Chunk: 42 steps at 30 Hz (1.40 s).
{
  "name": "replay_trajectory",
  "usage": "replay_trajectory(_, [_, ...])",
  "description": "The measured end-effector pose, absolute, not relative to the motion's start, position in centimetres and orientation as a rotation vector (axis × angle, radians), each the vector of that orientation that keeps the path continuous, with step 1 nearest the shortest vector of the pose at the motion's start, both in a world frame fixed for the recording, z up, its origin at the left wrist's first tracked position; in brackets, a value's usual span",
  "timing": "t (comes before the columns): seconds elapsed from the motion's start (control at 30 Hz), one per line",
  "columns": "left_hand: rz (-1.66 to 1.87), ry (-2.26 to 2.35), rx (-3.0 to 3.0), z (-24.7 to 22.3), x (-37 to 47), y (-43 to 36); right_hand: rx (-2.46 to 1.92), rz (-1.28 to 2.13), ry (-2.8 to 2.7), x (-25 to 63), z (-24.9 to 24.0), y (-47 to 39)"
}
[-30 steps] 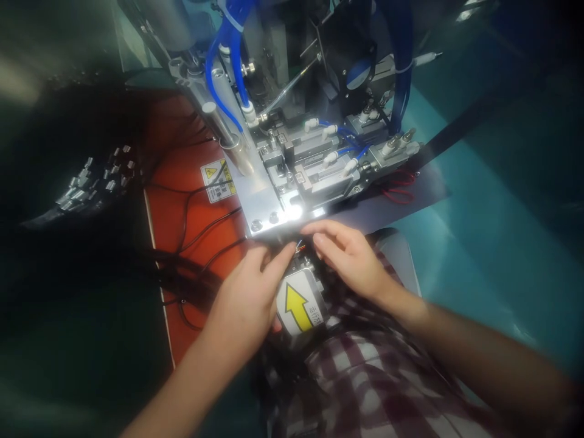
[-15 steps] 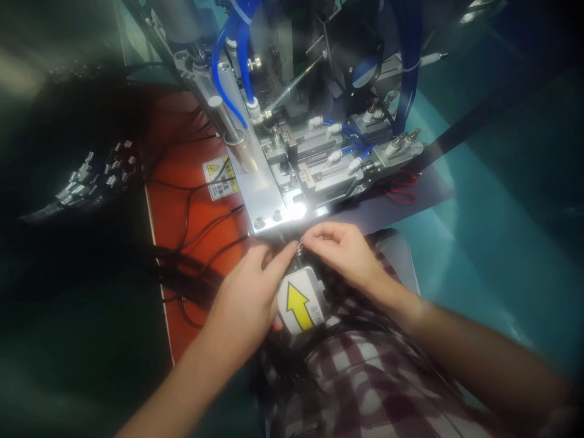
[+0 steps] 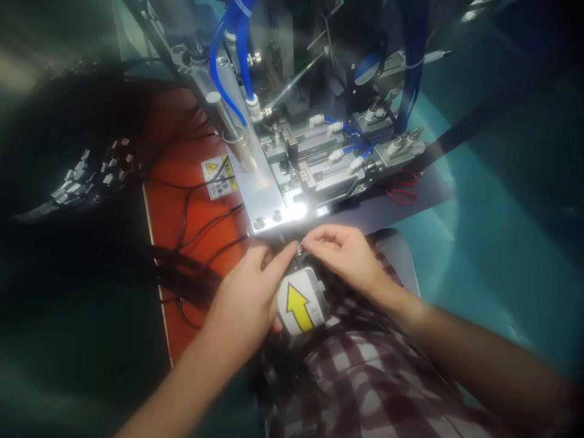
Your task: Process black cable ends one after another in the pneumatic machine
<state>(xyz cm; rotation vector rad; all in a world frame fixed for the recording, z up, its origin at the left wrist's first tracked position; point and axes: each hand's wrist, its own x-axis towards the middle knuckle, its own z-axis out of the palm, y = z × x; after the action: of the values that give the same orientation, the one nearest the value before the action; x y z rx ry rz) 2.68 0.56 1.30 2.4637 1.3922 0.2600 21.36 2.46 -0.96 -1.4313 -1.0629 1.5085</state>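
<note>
Both hands meet at a small shiny metal piece (image 3: pixel 300 247), just below the front edge of a machine's metal plate (image 3: pixel 267 204). My right hand (image 3: pixel 344 255) pinches at its right side with thumb and index finger together. My left hand (image 3: pixel 255 280) comes from the other side, thumb tip against or very near the piece; its other fingers are mostly hidden. Under the fingertips sits a white-faced block (image 3: pixel 292 304) with a yellow arrow, and the left hand lies along its left side. What exactly the fingertips grip is too small to make out.
Behind the hands stands the machine with pneumatic cylinders (image 3: pixel 328 176) and blue air tubes (image 3: pixel 246 61). Black cables cross an orange-red board (image 3: pixel 166 213) on the left, by a warning label (image 3: pixel 220 176). Loose shiny metal pieces (image 3: pixel 75 182) lie farther left.
The right hand has shifted very slightly, with a little more of the small metal piece showing between the fingertips. The left hand stays almost still.
</note>
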Motion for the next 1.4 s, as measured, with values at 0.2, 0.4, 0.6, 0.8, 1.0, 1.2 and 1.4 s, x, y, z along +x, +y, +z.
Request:
replay_trajectory(0.2, [0.223, 1.404, 2.456, 1.53, 2.83, 0.64, -1.428, 1.446, -1.119, 21.24, -1.19, 2.32])
replay_trajectory(0.4, [0.250, 1.399, 2.463, 1.51, 2.85, 0.64, -1.428, 1.323, -1.226, 21.23, -1.22, 2.12])
replay_trajectory(0.6, [0.244, 1.400, 2.452, 1.41, 2.86, 0.67, -1.437, 1.339, -1.252, 21.35, -1.36, 2.16])
replay_trajectory(0.8, [0.225, 1.422, 2.411, 1.49, 2.83, 0.66, -1.414, 1.292, -1.319, 21.49, -1.63, 1.98])
replay_trajectory(1.0, [0.264, 1.396, 2.461, 1.34, 2.83, 0.62, -1.407, 1.158, -1.446, 21.60, -1.61, 1.87])
replay_trajectory(1.2, [0.273, 1.402, 2.475, 1.27, 2.84, 0.64, -1.388, 1.127, -1.486, 21.72, -1.65, 1.86])
replay_trajectory(1.4, [0.265, 1.406, 2.461, 1.27, 2.80, 0.71, -1.409, 1.131, -1.483, 21.62, -1.71, 1.89])
